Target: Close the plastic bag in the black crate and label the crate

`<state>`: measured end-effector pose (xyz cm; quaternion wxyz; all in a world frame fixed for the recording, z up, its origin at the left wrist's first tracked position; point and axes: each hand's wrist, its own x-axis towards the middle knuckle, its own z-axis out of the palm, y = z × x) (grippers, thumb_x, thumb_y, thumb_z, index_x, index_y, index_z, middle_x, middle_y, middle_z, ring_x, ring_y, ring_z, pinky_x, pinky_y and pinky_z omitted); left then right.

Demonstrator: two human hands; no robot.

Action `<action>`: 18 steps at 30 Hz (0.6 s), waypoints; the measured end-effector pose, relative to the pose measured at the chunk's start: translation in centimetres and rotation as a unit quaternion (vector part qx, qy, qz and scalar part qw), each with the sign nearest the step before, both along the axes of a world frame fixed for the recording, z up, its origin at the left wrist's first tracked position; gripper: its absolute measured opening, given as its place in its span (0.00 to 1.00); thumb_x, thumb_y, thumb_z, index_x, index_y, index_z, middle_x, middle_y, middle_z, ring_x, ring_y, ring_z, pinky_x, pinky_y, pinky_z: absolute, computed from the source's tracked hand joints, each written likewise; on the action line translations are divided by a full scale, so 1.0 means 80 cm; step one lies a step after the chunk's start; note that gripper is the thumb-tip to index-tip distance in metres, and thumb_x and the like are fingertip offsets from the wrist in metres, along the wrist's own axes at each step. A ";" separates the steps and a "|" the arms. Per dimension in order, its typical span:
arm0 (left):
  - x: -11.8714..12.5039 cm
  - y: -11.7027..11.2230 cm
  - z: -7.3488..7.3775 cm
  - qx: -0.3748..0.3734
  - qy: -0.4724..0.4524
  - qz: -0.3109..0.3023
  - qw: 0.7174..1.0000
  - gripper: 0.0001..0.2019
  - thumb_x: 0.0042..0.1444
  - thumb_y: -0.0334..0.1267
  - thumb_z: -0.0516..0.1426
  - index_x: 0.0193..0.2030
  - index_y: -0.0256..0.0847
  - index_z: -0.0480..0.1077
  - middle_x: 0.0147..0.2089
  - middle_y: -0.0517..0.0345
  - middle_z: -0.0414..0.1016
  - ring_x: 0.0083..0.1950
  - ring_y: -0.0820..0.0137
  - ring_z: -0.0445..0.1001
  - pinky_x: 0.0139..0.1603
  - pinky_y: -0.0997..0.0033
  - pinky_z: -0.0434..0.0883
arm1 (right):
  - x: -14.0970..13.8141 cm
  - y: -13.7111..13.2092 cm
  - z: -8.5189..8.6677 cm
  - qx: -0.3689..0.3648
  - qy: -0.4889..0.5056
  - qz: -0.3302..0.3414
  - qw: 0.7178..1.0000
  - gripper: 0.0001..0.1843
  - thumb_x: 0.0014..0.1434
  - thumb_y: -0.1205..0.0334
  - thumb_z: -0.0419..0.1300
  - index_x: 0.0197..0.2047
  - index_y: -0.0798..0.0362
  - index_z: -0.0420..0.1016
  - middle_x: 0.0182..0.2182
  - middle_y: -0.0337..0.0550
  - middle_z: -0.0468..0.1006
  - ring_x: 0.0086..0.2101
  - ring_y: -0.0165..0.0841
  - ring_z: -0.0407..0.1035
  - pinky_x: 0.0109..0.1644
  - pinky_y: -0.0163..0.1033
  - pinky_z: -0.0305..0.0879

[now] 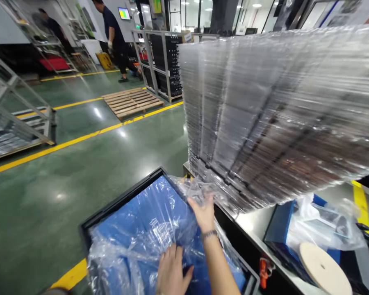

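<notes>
Clear film (160, 229) lines blue bin (123, 200). My right hand (205, 213) at bin's far right corner, fingers spread, under tray stack (264, 123) tilting off bench (255, 221). Left hand (171, 272) flat, open on film, near edge. Stack up-right of right hand, which is nearer.

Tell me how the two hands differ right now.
The left hand lies low on the clear plastic bag lining the blue bin; the right hand reaches farther, up to the stack of clear trays. Only the right wrist wears a bracelet. Both are bare.
</notes>
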<state>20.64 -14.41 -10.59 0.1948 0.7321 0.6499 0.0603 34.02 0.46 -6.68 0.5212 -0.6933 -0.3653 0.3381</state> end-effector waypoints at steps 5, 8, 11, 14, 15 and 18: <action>0.002 -0.002 -0.002 0.049 -0.025 0.019 0.998 0.16 0.55 0.37 0.58 0.50 0.37 0.74 0.52 0.42 0.75 0.54 0.52 0.72 0.58 0.51 0.67 | 0.005 0.036 -0.004 0.011 0.056 0.028 0.998 0.18 0.51 0.49 0.71 0.35 0.56 0.76 0.30 0.43 0.80 0.32 0.37 0.75 0.42 0.48 0.73; -0.003 0.000 0.003 0.044 -0.077 0.026 0.996 0.14 0.57 0.39 0.58 0.49 0.37 0.75 0.49 0.43 0.75 0.53 0.51 0.71 0.58 0.50 0.67 | 0.013 0.005 0.018 0.058 0.040 0.035 0.997 0.22 0.57 0.46 0.66 0.45 0.56 0.75 0.41 0.50 0.81 0.40 0.40 0.75 0.49 0.49 0.70; -0.009 0.002 0.011 0.017 -0.112 0.053 0.992 0.15 0.56 0.39 0.59 0.48 0.35 0.76 0.48 0.42 0.75 0.53 0.49 0.70 0.57 0.47 0.67 | 0.001 -0.020 0.052 0.108 0.017 0.116 0.987 0.22 0.62 0.48 0.61 0.55 0.51 0.72 0.57 0.52 0.76 0.53 0.42 0.71 0.61 0.51 0.64; -0.013 0.001 0.007 0.017 -0.134 0.048 0.990 0.18 0.56 0.40 0.58 0.50 0.35 0.76 0.50 0.40 0.76 0.53 0.48 0.71 0.57 0.43 0.69 | -0.037 -0.034 0.069 0.143 -0.002 0.273 0.951 0.13 0.67 0.52 0.54 0.42 0.50 0.75 0.46 0.47 0.81 0.50 0.39 0.73 0.60 0.49 0.66; -0.013 -0.001 0.002 0.028 -0.146 0.040 0.988 0.18 0.55 0.41 0.58 0.51 0.35 0.76 0.51 0.40 0.76 0.53 0.47 0.72 0.57 0.42 0.70 | -0.052 -0.040 0.069 0.149 -0.013 0.326 0.933 0.13 0.67 0.54 0.53 0.36 0.50 0.74 0.38 0.44 0.81 0.43 0.37 0.75 0.55 0.46 0.70; -0.013 -0.016 -0.021 0.117 -0.162 0.032 0.979 0.21 0.54 0.40 0.59 0.53 0.36 0.76 0.54 0.38 0.78 0.54 0.46 0.75 0.56 0.38 0.74 | -0.096 -0.061 0.046 0.150 -0.063 0.450 0.878 0.09 0.61 0.59 0.52 0.29 0.49 0.66 0.26 0.37 0.72 0.27 0.31 0.67 0.35 0.37 0.69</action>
